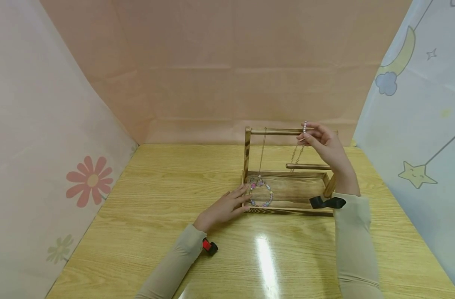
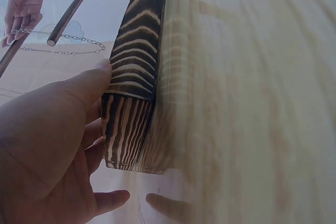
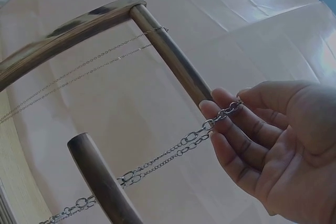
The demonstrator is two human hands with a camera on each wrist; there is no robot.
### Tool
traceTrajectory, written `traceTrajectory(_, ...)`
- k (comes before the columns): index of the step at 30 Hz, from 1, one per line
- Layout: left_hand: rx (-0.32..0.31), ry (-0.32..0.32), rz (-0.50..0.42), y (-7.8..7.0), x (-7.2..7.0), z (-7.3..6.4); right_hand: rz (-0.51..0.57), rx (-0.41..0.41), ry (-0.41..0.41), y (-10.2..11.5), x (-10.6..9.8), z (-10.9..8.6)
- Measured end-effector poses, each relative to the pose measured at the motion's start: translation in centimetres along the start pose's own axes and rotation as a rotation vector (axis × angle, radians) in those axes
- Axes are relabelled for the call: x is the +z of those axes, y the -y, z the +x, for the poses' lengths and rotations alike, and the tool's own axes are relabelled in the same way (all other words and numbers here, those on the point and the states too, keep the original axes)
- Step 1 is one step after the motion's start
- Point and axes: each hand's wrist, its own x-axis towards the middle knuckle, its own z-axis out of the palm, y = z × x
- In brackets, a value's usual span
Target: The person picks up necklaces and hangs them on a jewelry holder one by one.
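My right hand (image 1: 326,147) pinches a silver chain necklace (image 3: 191,139) between thumb and fingertips, close to the top bar of a wooden jewelry stand (image 1: 247,153). White beads (image 1: 305,128) show at those fingertips in the head view. Doubled, the chain runs down past the stand's lower bar (image 3: 100,177). My left hand (image 1: 227,206) holds the front left corner of the stand's tray (image 2: 134,61), thumb against the front board and fingers round the end. From the top bar's left part hangs a thin chain (image 1: 262,151), with a pastel beaded loop (image 1: 271,195) at its lower end.
The stand's tray has low walls, and its short lower bar ends freely on the left. A wooden table (image 1: 167,178) carries it, with a plain backdrop (image 1: 231,83) behind and printed sheets on both sides. Black straps (image 1: 326,202) circle the wrists.
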Motion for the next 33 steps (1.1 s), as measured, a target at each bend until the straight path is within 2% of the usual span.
traceTrajectory(10, 0.003, 0.005, 0.019, -0.2, -0.2, -0.2, -0.076, 0.021, -0.001, 0.0, 0.6, 0.2)
traceTrajectory(33, -0.013, 0.009, 0.006, -0.3, -0.2, -0.1, -0.054, -0.02, 0.044, -0.6, 1.5, -0.1)
